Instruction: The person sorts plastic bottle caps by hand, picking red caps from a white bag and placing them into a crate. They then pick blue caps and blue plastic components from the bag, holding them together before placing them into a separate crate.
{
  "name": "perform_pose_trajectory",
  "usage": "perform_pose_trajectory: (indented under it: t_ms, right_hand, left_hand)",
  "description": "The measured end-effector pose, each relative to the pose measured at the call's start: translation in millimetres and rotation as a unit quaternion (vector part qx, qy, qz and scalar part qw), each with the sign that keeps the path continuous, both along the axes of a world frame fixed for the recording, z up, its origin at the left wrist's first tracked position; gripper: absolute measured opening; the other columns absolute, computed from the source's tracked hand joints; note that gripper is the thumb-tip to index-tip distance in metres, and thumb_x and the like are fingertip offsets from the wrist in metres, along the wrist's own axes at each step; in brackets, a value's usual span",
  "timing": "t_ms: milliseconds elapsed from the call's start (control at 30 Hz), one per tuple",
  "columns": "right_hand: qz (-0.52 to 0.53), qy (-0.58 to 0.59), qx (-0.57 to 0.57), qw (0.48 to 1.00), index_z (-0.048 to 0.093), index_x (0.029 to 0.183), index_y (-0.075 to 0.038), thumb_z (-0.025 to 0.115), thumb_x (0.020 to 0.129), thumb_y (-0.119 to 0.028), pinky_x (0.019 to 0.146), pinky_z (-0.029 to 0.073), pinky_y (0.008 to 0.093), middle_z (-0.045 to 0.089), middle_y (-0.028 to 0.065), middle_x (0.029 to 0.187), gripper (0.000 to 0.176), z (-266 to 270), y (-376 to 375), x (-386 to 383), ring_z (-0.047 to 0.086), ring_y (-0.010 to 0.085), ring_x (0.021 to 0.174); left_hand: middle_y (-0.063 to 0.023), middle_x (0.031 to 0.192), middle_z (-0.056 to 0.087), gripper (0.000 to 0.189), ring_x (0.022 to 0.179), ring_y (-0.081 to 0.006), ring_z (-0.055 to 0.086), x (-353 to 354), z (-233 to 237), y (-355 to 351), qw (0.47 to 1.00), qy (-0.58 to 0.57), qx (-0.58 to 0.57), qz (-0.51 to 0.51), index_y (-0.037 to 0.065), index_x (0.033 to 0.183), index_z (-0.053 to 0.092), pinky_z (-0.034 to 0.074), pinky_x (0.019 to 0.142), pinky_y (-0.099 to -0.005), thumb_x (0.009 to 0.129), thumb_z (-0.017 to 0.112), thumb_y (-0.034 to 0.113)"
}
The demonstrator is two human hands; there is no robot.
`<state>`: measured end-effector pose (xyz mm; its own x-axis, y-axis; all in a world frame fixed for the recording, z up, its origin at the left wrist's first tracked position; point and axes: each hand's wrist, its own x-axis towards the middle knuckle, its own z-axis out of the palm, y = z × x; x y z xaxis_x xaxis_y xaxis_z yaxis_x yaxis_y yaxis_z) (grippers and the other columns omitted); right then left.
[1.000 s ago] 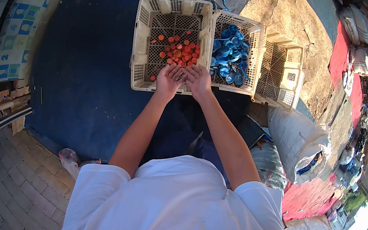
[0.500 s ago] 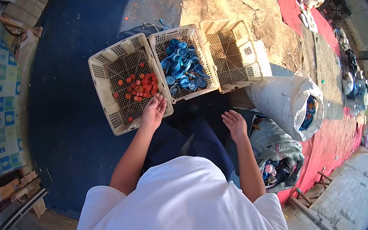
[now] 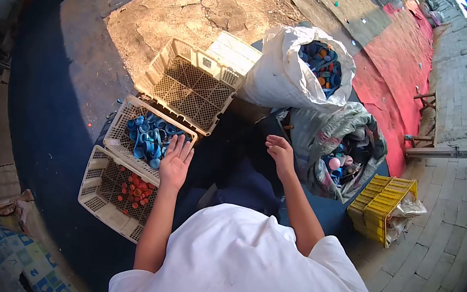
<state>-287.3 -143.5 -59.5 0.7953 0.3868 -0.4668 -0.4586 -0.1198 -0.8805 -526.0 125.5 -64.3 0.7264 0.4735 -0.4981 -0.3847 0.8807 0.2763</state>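
Fingers spread and palm down, the person's left hand (image 3: 174, 161) is wide open and holds nothing; it lies over the near corner of the crate of blue caps (image 3: 118, 130), its fingertips at the rim just beside the blue caps (image 3: 148, 134) heaped inside. The right hand (image 3: 280, 152) is out to the other side, also open, fingers loosely bent, nothing in it that I can see. It hovers over the dark lap, close to the mouth of the grey sack (image 3: 362, 125), not touching it as far as I can tell.

Against the near side of the blue crate, touching it, stands a second pale crate (image 3: 97, 204) with a thin scatter of orange caps (image 3: 133, 188) on its lattice floor. Beyond the blue crate, further from the person, sits an empty crate (image 3: 190, 89), tilted a little, and a fourth crate (image 3: 235, 54) leans behind that one.

The grey sack sags open and shows mixed caps (image 3: 338, 164), blue and pink among them. Just behind it a white sack (image 3: 276, 77) stands fuller, its top folded back over more caps (image 3: 320, 57), mostly blue with some orange. To the right of the grey sack, apart from it, is a yellow crate (image 3: 385, 194) with something pale stuffed in it.

All crates rest on a blue carpet (image 3: 63, 122); a cracked bare patch of ground (image 3: 186, 14) lies beyond, a red mat (image 3: 402, 50) runs along the right, and brick paving (image 3: 456, 177) borders that.
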Motion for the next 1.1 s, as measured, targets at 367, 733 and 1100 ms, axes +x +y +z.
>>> perform_pose_trajectory:
  t_ms: [367, 733, 1100]
  right_hand:
    - [0.012, -0.085, -0.028, 0.996, 0.069, 0.115, 0.0, 0.06, 0.096, -0.012, 0.08, 0.053, 0.0278, 0.073, 0.0081, 0.102, 0.025, 5, -53, 135, 0.067, 0.0122, 0.089]
    - [-0.043, -0.274, -0.178, 0.944, 0.071, 0.105, 0.0, 0.063, 0.092, -0.006, 0.062, 0.051, 0.0325, 0.072, 0.0128, 0.087, 0.016, 67, -64, 246, 0.067, 0.0169, 0.067]
    - [0.025, -0.417, -0.355, 0.836, 0.067, 0.112, -0.007, 0.07, 0.084, -0.011, 0.075, 0.057, 0.0455, 0.063, 0.0132, 0.12, 0.028, 45, -18, 319, 0.071, 0.037, 0.089]
  left_hand:
    - [-0.0115, 0.147, 0.054, 0.045, 0.131, -0.0297, 0.055, 252, 45, -73, 0.967, 0.05, 0.037, -0.246, 0.004, 0.142, 0.049, 0.045, 0.109, -0.046, 0.103, 0.05, 0.024]
    - [-0.012, 0.145, 0.054, 0.05, 0.126, -0.0289, 0.056, 366, 75, -107, 0.921, 0.079, 0.087, -0.371, 0.004, 0.145, 0.045, 0.047, 0.105, -0.0451, 0.101, 0.042, 0.029]
    - [-0.0133, 0.148, 0.052, 0.054, 0.131, -0.0335, 0.054, 430, 60, -86, 0.925, -0.039, 0.005, -0.378, 0.006, 0.15, 0.041, 0.047, 0.107, -0.0462, 0.102, 0.045, 0.031]
